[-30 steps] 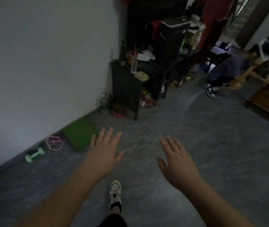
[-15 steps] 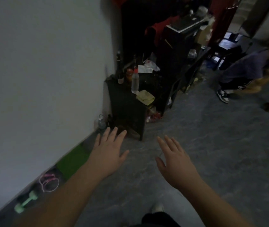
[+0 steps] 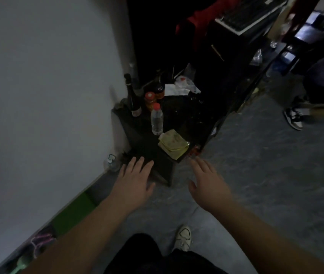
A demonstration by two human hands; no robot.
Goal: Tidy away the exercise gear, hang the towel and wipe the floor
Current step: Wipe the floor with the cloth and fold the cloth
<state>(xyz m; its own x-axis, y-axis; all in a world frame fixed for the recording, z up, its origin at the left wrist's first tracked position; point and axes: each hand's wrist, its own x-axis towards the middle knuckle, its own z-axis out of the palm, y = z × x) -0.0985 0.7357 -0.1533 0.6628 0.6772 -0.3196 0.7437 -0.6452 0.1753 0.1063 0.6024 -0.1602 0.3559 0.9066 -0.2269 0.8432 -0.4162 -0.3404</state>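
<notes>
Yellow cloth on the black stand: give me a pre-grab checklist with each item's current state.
1. Left hand free, fingers spread: ok.
2. Right hand free, fingers open: ok.
3. Cloth in view, lying folded at the stand's near corner: ok.
4. Nothing resting on the cloth: ok.
5. Clear bottle stands right beside the cloth, could be knocked: not ok.
6. Whether the cloth is dry or clean: cannot tell.

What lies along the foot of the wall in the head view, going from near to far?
Green dumbbell → pink rope → green mat → clear bottle on the floor → black side table.
</notes>
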